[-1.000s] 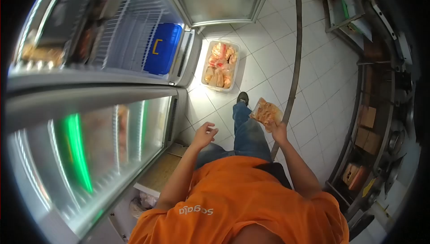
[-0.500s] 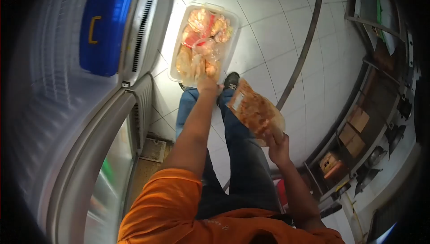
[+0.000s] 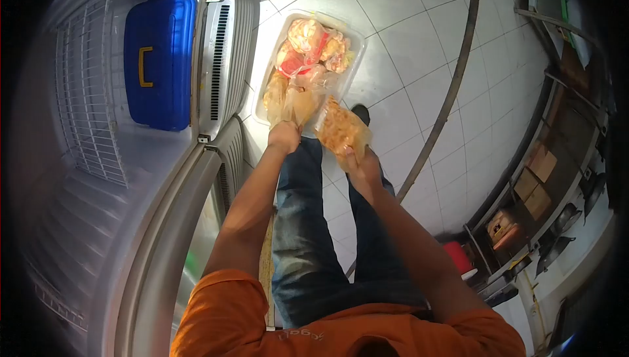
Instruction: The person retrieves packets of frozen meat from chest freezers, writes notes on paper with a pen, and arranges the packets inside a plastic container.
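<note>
On the floor stands a clear plastic tub (image 3: 357, 55) holding several bags of food, some tied with red. My left hand (image 3: 285, 137) is closed on the near end of a food bag (image 3: 300, 104) at the tub's near edge. My right hand (image 3: 362, 162) grips the lower corner of a flat clear bag of orange-brown food pieces (image 3: 341, 129). That flat bag hangs just to the right of the tub's near corner, over my leg.
An open fridge at left holds a blue case (image 3: 160, 62) with a yellow handle and a white wire rack (image 3: 88, 88). A dark hose (image 3: 452, 95) crosses the tiled floor (image 3: 419, 49). Shelves with boxes (image 3: 534, 186) and pans (image 3: 563, 219) line the right side.
My left hand has reached forward to the tub and taken hold of a bag. My right hand has brought the flat bag leftward, near the tub. The view has moved closer to the tub.
</note>
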